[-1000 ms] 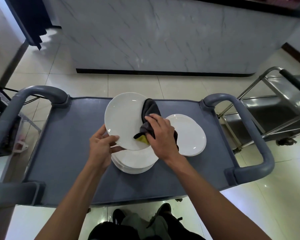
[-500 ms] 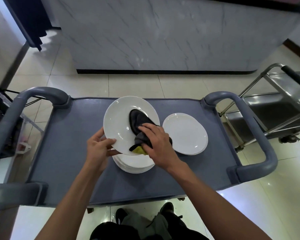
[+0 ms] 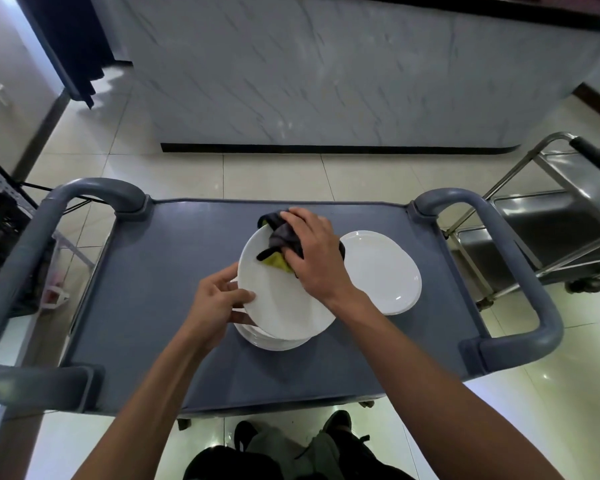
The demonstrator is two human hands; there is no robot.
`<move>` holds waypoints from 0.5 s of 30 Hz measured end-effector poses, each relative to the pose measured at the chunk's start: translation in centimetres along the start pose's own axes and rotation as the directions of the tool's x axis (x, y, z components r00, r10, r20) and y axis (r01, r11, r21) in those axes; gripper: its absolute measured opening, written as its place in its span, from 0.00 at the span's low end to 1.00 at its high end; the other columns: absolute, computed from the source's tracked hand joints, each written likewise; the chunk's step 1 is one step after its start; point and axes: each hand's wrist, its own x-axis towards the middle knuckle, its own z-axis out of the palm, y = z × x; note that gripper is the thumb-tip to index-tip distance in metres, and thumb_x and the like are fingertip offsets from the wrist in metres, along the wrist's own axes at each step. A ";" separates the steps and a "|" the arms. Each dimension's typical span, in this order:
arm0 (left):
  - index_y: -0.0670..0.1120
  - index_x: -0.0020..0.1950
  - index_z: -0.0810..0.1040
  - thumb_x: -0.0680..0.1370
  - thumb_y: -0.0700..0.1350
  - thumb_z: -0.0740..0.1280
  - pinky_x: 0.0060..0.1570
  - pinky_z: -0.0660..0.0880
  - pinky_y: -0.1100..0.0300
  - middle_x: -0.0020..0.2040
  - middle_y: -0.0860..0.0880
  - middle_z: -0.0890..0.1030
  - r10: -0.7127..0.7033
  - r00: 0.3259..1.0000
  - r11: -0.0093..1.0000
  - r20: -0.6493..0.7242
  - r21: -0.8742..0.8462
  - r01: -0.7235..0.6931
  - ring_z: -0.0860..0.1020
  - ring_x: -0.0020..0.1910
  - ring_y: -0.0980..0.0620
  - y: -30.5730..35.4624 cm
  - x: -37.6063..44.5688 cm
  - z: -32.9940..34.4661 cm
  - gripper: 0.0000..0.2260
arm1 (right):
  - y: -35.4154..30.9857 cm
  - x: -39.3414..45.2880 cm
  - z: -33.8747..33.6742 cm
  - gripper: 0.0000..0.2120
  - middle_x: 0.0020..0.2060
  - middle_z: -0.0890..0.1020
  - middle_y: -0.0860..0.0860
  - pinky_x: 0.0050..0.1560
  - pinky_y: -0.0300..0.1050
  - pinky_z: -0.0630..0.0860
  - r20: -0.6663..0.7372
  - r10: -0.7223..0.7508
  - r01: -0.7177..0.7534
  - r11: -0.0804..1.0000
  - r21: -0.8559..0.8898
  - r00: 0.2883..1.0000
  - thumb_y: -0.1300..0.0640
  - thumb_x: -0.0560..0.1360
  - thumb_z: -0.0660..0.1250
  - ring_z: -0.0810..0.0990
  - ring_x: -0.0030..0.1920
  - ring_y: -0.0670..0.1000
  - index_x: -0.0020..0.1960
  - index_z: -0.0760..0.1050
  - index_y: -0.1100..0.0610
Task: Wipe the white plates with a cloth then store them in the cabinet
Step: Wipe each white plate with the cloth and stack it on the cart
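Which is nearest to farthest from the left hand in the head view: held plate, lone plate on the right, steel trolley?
From the left hand:
1. Held plate, gripped at its left rim.
2. Lone plate, flat on the grey cart's right side.
3. Steel trolley, off the cart, far right.

We take this for a restaurant or canteen service area; we stand at a grey plastic service trolley (image 3: 146, 306) with thick looped handles, loaded with a stack of white plates (image 3: 274, 337); beside it on the right sits a stainless-steel cart (image 3: 548, 216) on castors; ahead runs a long counter faced in pale marble-patterned panels (image 3: 326, 74) with a dark plinth; the floor is glossy cream tile (image 3: 274, 178).
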 end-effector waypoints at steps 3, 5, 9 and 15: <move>0.52 0.61 0.83 0.67 0.34 0.69 0.37 0.81 0.49 0.50 0.41 0.86 0.015 1.000 1.000 0.015 -0.009 -0.015 0.84 0.43 0.42 0.1 0.2 0.0 0.24 | -1.4 -0.5 0.7 0.26 0.71 0.72 0.49 0.64 0.59 0.69 0.019 -0.097 0.097 0.995 0.002 0.995 0.55 0.76 0.69 0.69 0.67 0.56 0.73 0.70 0.53; 0.52 0.61 0.83 0.68 0.34 0.68 0.37 0.81 0.49 0.49 0.42 0.86 0.026 1.000 1.000 0.012 -0.017 -0.026 0.84 0.43 0.42 0.3 0.3 -0.2 0.24 | -2.0 -1.1 1.1 0.26 0.72 0.72 0.49 0.62 0.58 0.70 0.050 -0.133 0.132 0.991 0.014 0.990 0.55 0.76 0.69 0.69 0.68 0.56 0.73 0.70 0.53; 0.53 0.62 0.83 0.68 0.33 0.68 0.38 0.81 0.47 0.50 0.42 0.86 0.052 0.999 0.999 0.012 -0.008 -0.052 0.85 0.44 0.40 0.4 0.4 -0.7 0.25 | -2.1 -2.3 1.6 0.25 0.71 0.72 0.49 0.62 0.57 0.70 0.063 -0.155 0.153 0.987 0.043 0.986 0.57 0.76 0.69 0.70 0.68 0.56 0.73 0.72 0.54; 0.51 0.62 0.83 0.66 0.35 0.69 0.32 0.80 0.52 0.50 0.40 0.85 0.035 0.999 0.999 0.018 -0.002 -0.035 0.84 0.42 0.41 0.4 0.2 -0.8 0.26 | -1.1 -1.1 0.4 0.26 0.71 0.72 0.49 0.65 0.59 0.69 -0.018 -0.051 0.052 0.999 0.017 0.999 0.56 0.76 0.70 0.70 0.67 0.56 0.73 0.71 0.54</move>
